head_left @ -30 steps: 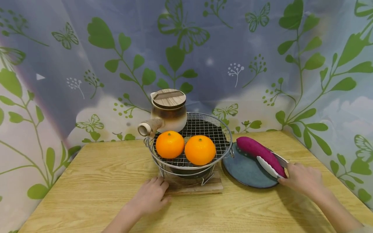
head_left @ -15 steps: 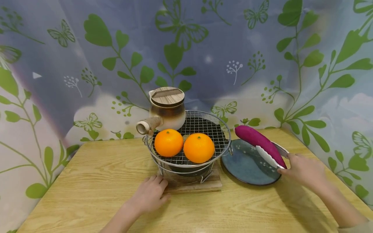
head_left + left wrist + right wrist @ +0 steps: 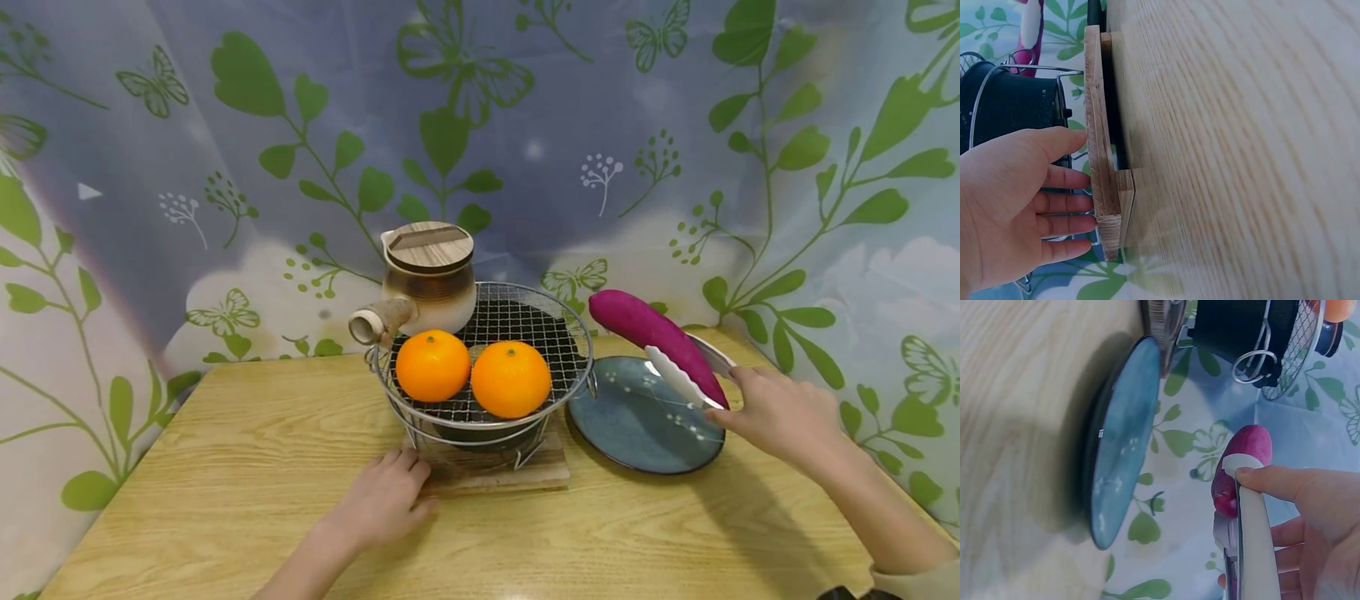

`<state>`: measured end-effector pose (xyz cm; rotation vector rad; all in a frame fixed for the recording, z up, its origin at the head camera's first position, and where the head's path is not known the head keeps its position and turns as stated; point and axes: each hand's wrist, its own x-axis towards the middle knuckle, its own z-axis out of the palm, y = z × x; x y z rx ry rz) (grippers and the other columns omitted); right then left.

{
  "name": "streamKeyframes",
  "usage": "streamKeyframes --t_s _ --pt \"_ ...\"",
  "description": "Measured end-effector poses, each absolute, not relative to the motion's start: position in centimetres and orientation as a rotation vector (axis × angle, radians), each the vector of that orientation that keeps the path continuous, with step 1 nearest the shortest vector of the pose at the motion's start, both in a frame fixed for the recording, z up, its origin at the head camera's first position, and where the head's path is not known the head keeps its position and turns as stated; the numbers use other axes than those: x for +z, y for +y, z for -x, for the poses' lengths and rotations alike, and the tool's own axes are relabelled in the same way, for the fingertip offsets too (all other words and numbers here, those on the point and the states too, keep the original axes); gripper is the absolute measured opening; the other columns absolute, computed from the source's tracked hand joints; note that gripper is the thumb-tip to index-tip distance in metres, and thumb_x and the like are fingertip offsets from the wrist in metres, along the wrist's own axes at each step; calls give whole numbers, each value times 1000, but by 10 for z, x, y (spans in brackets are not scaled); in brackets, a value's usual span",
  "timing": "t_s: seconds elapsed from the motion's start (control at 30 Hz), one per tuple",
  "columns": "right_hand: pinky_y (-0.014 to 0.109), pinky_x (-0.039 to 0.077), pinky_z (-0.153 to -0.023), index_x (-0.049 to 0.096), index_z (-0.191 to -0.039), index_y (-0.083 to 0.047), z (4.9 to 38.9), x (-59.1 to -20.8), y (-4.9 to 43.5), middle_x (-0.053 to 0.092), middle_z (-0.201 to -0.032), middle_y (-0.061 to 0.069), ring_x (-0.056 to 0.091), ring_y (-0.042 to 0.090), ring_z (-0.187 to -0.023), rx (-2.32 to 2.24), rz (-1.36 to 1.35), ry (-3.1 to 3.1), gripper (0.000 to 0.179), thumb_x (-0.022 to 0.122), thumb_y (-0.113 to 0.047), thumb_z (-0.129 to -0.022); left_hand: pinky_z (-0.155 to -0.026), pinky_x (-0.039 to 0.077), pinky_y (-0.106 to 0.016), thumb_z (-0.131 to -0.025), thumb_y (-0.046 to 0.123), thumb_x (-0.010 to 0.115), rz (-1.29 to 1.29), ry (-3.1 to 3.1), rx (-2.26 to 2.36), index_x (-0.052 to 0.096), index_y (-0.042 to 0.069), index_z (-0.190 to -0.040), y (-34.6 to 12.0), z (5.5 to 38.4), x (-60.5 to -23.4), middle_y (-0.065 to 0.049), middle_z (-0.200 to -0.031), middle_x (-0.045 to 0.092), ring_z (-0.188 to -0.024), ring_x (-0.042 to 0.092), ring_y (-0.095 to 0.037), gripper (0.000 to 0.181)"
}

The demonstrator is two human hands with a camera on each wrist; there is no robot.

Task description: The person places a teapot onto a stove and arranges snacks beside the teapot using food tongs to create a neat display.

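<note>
My right hand (image 3: 780, 417) grips a pair of white-tipped tongs (image 3: 675, 377), thumb on one arm. Between the tong arms is a long purple sweet potato (image 3: 645, 325), raised above the blue-grey plate (image 3: 645, 429) and apart from it. In the right wrist view the tongs (image 3: 1255, 544) hide part of the sweet potato (image 3: 1252, 440). My left hand (image 3: 386, 500) is at the left end of the wooden board (image 3: 502, 479) under the grill. In the left wrist view its fingers (image 3: 1063, 203) are extended, tips against the edge of the board (image 3: 1100, 125).
A round grill with a wire mesh (image 3: 517, 312) stands on the board. Two oranges (image 3: 432, 367) lie at the front of the mesh; a lidded clay pot (image 3: 431, 287) with a side handle sits behind. A patterned cloth (image 3: 525, 150) hangs behind the wooden table (image 3: 262, 433).
My right hand has lifted the sweet potato off the plate with the tongs, moving up and slightly left. My left hand has stayed at the board.
</note>
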<state>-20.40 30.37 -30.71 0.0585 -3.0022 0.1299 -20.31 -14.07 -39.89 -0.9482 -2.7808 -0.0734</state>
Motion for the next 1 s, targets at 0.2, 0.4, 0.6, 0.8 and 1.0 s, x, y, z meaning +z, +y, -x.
streamKeyframes --t_s 0.2,0.4,0.6,0.8,1.0 --pt "36 33 -41 56 -111 -1 202 -294 294 61 -91 11 47 22 -56 137 -84 -2949 67 67 -56 -74 -83 46 -45 -83 34 67 949 -2795 -69 62 -1 -98 -140 203 -397 -16 -100 57 -96 54 -31 39" --pt "34 33 -41 55 -115 -3 201 -283 287 61 -87 10 47 20 -56 128 -106 -2909 66 68 -53 -74 -85 45 -46 -84 35 65 958 -2798 -72 61 -2 -100 -140 203 -397 -16 -101 57 -97 54 -31 40" --pt "34 34 -42 52 -124 0 201 -271 280 60 -108 19 56 26 -67 98 -113 -2899 74 68 -53 -74 -83 45 -46 -84 34 65 965 -2805 -90 61 -1 -99 -139 202 -396 -14 -98 56 -95 54 -30 39" --pt "35 36 -42 53 -124 0 203 -257 269 57 -113 22 54 27 -63 64 -139 -2897 75 67 -54 -75 -82 45 -45 -84 34 65 947 -2806 -96 61 -1 -98 -140 202 -395 -12 -96 55 -93 54 -30 38" --pt "35 35 -44 54 -122 -3 202 -247 258 60 -104 16 52 22 -62 101 -180 -2895 70 67 -54 -76 -82 45 -45 -84 34 65 951 -2817 -94 61 -1 -98 -140 202 -395 -12 -96 56 -94 54 -30 38"
